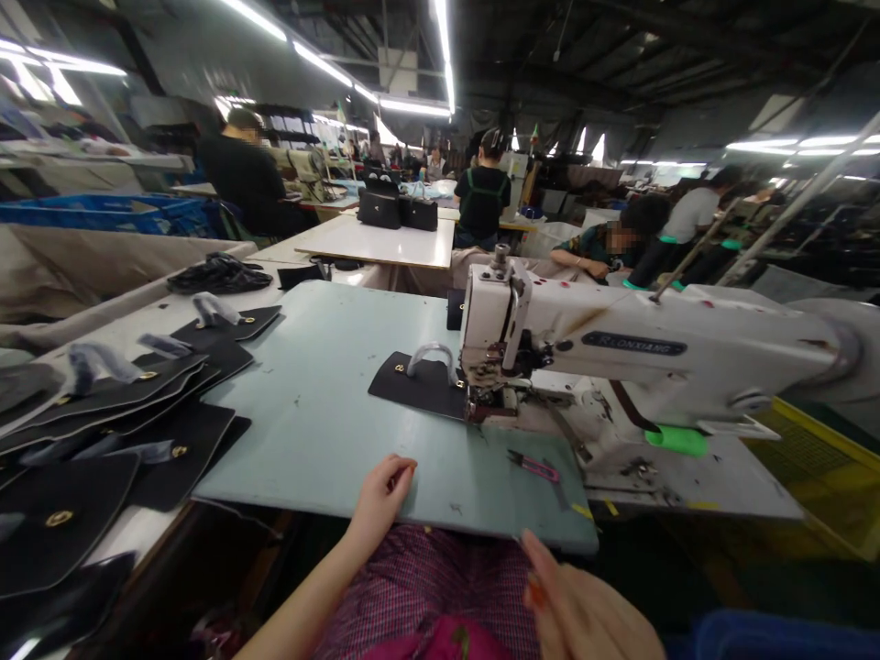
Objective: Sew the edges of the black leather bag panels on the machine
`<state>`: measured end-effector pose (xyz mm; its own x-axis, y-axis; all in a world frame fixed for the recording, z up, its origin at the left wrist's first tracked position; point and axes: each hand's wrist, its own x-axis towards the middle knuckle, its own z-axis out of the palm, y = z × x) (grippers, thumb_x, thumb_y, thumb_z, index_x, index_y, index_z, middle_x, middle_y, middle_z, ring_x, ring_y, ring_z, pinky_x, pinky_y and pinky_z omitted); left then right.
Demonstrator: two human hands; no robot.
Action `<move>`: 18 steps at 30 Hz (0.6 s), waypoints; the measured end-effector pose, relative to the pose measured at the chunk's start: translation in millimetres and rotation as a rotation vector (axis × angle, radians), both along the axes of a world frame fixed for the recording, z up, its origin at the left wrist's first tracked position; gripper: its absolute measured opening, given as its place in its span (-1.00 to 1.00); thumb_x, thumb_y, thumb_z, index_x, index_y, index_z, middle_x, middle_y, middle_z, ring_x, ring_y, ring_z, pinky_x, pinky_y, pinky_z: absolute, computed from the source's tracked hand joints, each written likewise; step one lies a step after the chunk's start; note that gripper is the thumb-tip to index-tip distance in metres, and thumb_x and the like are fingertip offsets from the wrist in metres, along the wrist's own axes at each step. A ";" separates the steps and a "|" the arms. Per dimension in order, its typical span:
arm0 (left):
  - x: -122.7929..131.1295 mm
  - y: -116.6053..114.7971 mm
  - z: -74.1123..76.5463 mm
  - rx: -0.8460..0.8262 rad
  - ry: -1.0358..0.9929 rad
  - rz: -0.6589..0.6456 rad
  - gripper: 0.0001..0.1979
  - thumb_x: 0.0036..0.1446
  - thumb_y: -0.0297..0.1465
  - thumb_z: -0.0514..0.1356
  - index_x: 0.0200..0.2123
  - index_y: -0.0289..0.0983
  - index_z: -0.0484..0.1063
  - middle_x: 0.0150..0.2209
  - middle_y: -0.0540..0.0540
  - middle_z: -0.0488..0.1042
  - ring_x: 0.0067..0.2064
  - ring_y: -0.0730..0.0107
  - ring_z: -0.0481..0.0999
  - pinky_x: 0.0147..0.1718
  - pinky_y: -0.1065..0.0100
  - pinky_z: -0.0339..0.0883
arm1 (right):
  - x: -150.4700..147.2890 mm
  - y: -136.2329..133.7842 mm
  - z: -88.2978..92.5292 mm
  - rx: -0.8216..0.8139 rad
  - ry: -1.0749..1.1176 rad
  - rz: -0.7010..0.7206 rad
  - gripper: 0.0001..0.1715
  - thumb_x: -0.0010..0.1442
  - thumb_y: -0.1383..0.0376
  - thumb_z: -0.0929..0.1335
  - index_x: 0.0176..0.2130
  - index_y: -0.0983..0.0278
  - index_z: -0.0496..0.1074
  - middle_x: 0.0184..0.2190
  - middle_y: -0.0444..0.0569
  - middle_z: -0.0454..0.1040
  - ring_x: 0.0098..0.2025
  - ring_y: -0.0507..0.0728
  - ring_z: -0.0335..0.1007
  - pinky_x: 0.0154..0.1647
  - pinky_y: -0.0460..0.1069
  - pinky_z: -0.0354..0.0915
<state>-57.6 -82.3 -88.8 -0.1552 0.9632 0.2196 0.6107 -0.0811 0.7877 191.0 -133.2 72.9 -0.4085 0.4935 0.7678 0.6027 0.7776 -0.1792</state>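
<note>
Your left hand (380, 495) rests on the near edge of the tabletop (323, 422), grip narrow, fingertips pinched with nothing visible between them. Your right hand (584, 610), open and empty, hangs below that edge. The black panel (407, 389) lies ahead under the sewing machine (619, 353), long axis crosswise, nearer your left.

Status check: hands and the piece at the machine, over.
Left hand curled at table edge; right hand open, off it. Black panel at sewing machine foot, untouched. Pink snips lie nearby.
</note>
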 end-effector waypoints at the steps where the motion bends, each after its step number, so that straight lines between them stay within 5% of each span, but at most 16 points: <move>1: 6.9 -6.7 12.2 -0.013 -0.076 -0.027 -0.71 0.28 -0.28 0.01 -0.22 -0.28 0.49 -0.32 -0.09 0.46 -0.34 0.36 0.43 -0.33 0.37 0.31 | -4.0 2.2 -5.9 -0.004 -0.023 0.000 -0.51 0.31 0.43 0.23 0.20 0.21 0.32 -0.56 -0.08 0.45 -0.55 0.06 0.36 -0.56 -0.06 0.28; 4: 25.8 -30.9 59.0 -0.063 -0.423 -0.151 -0.74 0.25 -0.25 0.11 -0.19 -0.26 0.51 -0.27 -0.08 0.46 -0.27 0.37 0.43 -0.29 0.40 0.30 | -17.1 8.5 -19.5 0.007 -0.117 0.017 -0.59 0.31 0.50 0.19 0.10 0.48 0.38 -0.56 -0.05 0.43 -0.56 0.04 0.32 -0.53 -0.03 0.20; 8: 37.5 -53.5 109.5 -0.090 -0.662 -0.241 -0.82 0.19 -0.30 0.19 -0.25 -0.24 0.55 -0.34 -0.05 0.45 -0.30 0.39 0.42 -0.30 0.42 0.29 | -27.1 9.8 -24.1 0.023 -0.212 0.003 -0.65 0.32 0.51 0.18 -0.01 0.55 0.43 -0.55 -0.03 0.40 -0.54 0.06 0.28 -0.53 0.02 0.04; 11: 38.9 -58.4 122.2 -0.075 -0.705 -0.244 -0.85 0.16 -0.31 0.22 -0.31 -0.25 0.55 -0.38 -0.05 0.44 -0.33 0.40 0.41 -0.33 0.42 0.29 | -28.9 7.9 -21.5 0.044 -0.238 -0.009 -0.65 0.33 0.52 0.17 -0.01 0.54 0.43 -0.56 -0.04 0.39 -0.54 0.05 0.24 -0.52 0.02 -0.01; 18: 42.6 -60.2 121.6 -0.077 -0.713 -0.208 -0.85 0.12 -0.30 0.26 -0.39 -0.27 0.52 -0.44 -0.03 0.39 -0.39 0.42 0.36 -0.40 0.44 0.24 | -29.8 7.1 -17.8 0.064 -0.257 -0.018 -0.64 0.34 0.51 0.16 -0.04 0.51 0.46 -0.47 0.02 0.46 -0.47 0.08 0.27 -0.48 0.03 -0.01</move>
<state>-15.1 -142.5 32.8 -0.0477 0.9968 0.0644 -0.0724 -0.0677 0.9951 161.2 -126.1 55.2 -0.5856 0.4559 0.6703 0.6359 0.7712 0.0310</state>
